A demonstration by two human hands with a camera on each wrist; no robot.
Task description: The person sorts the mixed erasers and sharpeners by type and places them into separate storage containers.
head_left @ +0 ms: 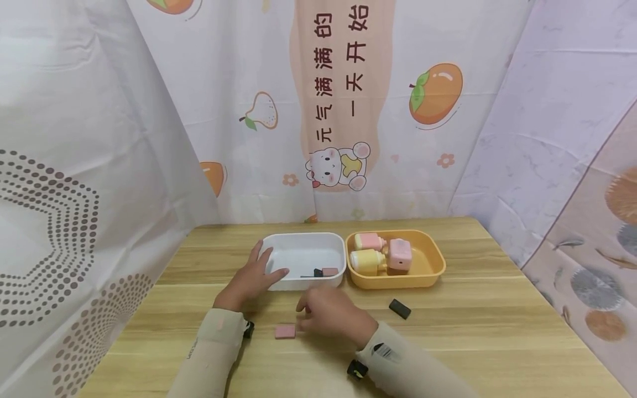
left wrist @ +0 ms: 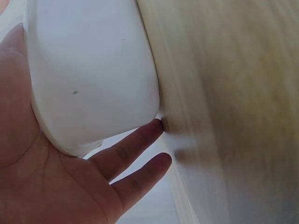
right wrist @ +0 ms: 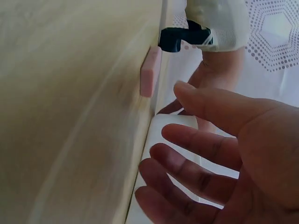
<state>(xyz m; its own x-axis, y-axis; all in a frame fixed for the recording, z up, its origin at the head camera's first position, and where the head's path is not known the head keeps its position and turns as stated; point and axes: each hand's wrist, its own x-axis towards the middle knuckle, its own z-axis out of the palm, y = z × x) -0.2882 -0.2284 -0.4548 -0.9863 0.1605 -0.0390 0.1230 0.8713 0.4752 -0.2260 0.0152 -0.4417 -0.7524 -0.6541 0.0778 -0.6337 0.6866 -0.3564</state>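
Observation:
My left hand rests against the left end of a white tray, fingers spread along its side and thumb at the front rim. In the left wrist view, the palm touches the tray wall. A small flat pink block lies on the table in front of the tray. Just right of that block hovers my right hand, holding nothing. The right wrist view shows its fingers loosely bent and apart from the pink block. Inside the white tray, another pink block lies beside a small black item.
An orange tray stands to the right of the white one. It holds a pink bottle, a yellow bottle and a pink cube. A black block lies on the wooden table. A printed curtain hangs behind.

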